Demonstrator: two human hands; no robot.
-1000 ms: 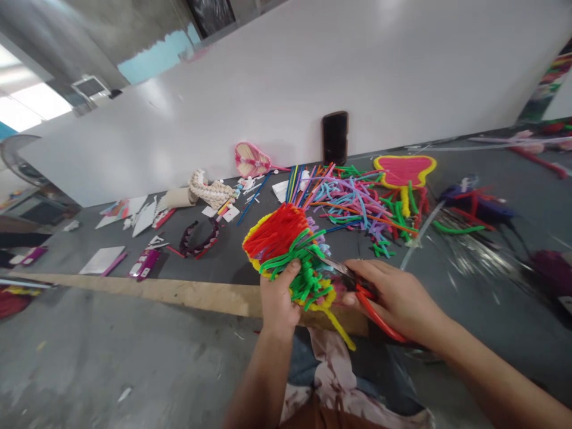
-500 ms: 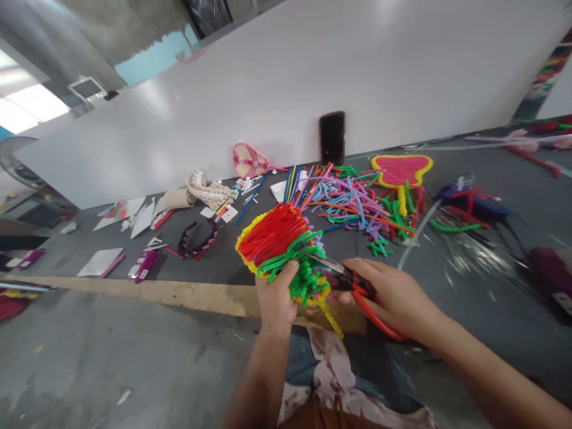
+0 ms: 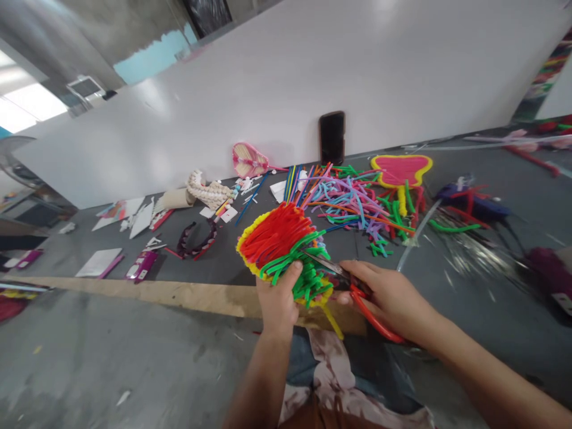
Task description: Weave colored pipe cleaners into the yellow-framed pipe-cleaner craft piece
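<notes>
My left hand [image 3: 279,298] grips a pipe cleaner piece [image 3: 279,235] of red and green strands with a yellow edge. Its thumb presses on the green strands, and a yellow stem end hangs below. In my right hand [image 3: 388,295] is a pair of scissors [image 3: 373,316] with red handles. The blade tips lie against the green strands near the left thumb; whether a strand is between them I cannot tell. The fingers of my left hand behind the piece are hidden.
Behind the hands lies a pile of cut pipe cleaners [image 3: 353,199] beside a pink and yellow shape [image 3: 402,171]. A phone [image 3: 332,138] leans on the white panel [image 3: 277,89]. Left on the table are a dark headband [image 3: 196,241] and a purple box [image 3: 142,266].
Almost nothing differs. The pipe cleaner piece has shifted very slightly to the right, and the scissors keep nearly the same place against the green strands.
</notes>
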